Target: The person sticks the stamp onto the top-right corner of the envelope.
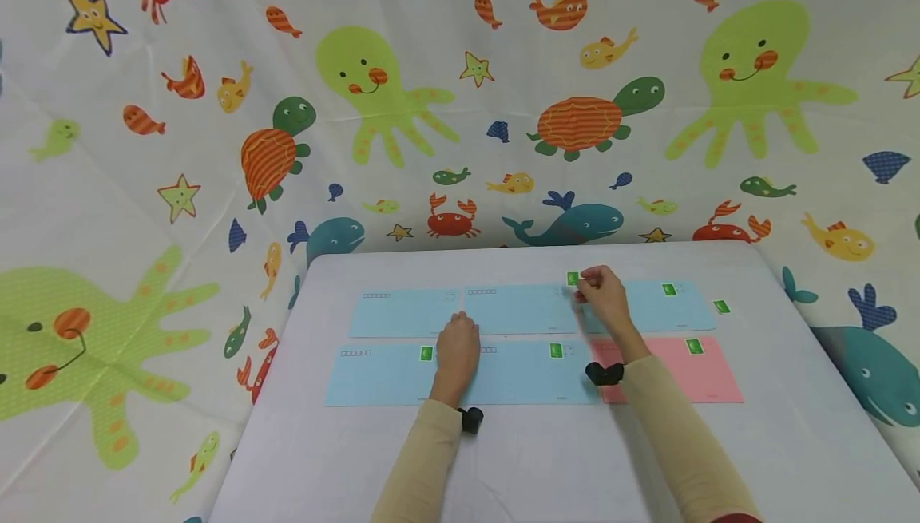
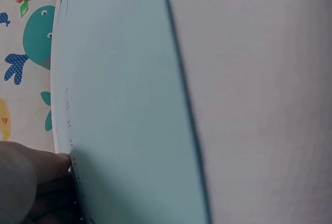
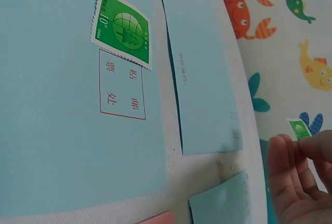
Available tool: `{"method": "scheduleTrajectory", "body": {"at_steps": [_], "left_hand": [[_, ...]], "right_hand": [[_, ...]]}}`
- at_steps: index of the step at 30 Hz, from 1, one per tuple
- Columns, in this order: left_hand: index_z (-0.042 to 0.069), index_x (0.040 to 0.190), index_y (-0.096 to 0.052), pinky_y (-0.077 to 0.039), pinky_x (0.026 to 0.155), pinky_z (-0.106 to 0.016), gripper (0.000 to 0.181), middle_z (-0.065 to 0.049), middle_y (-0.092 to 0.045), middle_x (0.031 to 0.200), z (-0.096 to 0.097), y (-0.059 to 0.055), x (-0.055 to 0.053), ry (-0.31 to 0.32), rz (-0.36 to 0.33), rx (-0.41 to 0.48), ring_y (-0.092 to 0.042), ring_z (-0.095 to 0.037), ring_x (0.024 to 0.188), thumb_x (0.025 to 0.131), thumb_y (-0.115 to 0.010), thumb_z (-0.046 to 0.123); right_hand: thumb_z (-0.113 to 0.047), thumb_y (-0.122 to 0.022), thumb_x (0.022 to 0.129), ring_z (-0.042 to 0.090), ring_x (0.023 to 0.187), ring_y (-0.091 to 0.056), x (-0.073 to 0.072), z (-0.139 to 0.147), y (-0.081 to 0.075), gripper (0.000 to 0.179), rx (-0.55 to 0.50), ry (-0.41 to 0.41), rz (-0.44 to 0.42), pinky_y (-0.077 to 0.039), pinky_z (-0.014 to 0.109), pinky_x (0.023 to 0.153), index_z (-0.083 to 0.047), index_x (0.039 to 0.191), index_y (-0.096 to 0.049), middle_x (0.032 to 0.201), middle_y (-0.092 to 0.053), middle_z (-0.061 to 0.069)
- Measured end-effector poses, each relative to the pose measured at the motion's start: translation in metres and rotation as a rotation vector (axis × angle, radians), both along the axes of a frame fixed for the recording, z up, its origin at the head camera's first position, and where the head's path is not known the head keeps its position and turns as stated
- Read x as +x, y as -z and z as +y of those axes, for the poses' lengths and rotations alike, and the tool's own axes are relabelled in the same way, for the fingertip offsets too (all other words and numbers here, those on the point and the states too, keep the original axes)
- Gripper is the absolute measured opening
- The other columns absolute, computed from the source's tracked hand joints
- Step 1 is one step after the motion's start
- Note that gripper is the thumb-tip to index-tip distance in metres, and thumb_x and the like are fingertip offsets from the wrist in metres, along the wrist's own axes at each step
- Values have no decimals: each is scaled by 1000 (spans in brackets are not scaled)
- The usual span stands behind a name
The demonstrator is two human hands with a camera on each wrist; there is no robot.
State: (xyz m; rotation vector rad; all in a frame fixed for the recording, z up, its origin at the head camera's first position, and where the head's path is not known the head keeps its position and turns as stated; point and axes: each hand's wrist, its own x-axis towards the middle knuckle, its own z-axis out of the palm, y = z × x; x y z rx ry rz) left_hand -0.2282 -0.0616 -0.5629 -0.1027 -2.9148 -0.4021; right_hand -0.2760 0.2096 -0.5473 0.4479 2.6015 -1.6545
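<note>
My right hand (image 1: 605, 299) is raised over the back row, between the middle and right blue envelopes. Thumb and fingertips pinch a small green postage stamp (image 3: 299, 129), its corner showing. My left hand (image 1: 458, 351) rests low at the inner ends of the two front blue envelopes, fingertips toward the gap behind; its thumb (image 2: 52, 164) touches an envelope's edge and the other fingers are in shadow. The back middle blue envelope (image 1: 517, 311) shows no stamp. On the front middle one (image 1: 517, 383), a green stamp (image 3: 123, 28) lies slightly askew, beside a red printed square.
A pink envelope (image 1: 693, 379) lies front right with a stamp. The back right blue envelope (image 1: 647, 315) and front left one (image 1: 374, 379) also bear stamps. Back left lies another blue envelope (image 1: 402, 315). One loose stamp (image 1: 722, 307) sits near the right side of the white tabletop (image 1: 546, 467).
</note>
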Motion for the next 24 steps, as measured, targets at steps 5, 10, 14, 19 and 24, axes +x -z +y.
{"method": "scheduleTrajectory", "body": {"at_steps": [5, 10, 14, 19, 24], "left_hand": [[-7, 105, -74, -63, 69, -40, 24, -21, -75, 104, 0, 0, 0, -3, -8, 9, -75, -31, 86, 94, -70, 14], [-8, 108, -74, -63, 73, -41, 26, -22, -74, 109, 0, -1, 0, -13, -20, 37, -75, -33, 93, 94, -70, 13], [-7, 110, -73, -63, 76, -42, 27, -22, -73, 116, 0, -1, -1, -19, -27, 34, -75, -33, 99, 94, -69, 14], [-6, 110, -73, -63, 77, -41, 27, -21, -73, 116, 0, 0, -1, -11, -23, 2, -75, -32, 98, 94, -69, 15], [-5, 109, -74, -63, 78, -41, 26, -20, -73, 116, 0, 1, -1, -5, -20, 11, -75, -31, 99, 95, -69, 16]], "right_hand": [[-21, -53, 103, 23, 89, -70, 0, -6, 3, 30, 13, -13, -13, -59, 27, 83, -3, 127, -54, 110, -64, 18], [-20, -54, 103, 19, 84, -68, -1, -11, 7, 27, 4, -31, -10, -56, 21, 74, -3, 124, -56, 108, -64, 17], [-17, -54, 103, 17, 80, -68, 0, -13, 10, 26, 7, -50, 15, -56, 20, 71, 0, 122, -58, 105, -65, 18], [-17, -55, 102, 15, 77, -67, -1, -15, 15, 26, 23, -67, 23, -54, 19, 69, 1, 120, -60, 103, -65, 18], [-17, -55, 102, 15, 75, -66, -1, -18, 19, 25, 21, -79, 19, -53, 18, 69, 0, 120, -61, 103, -65, 18]]}}
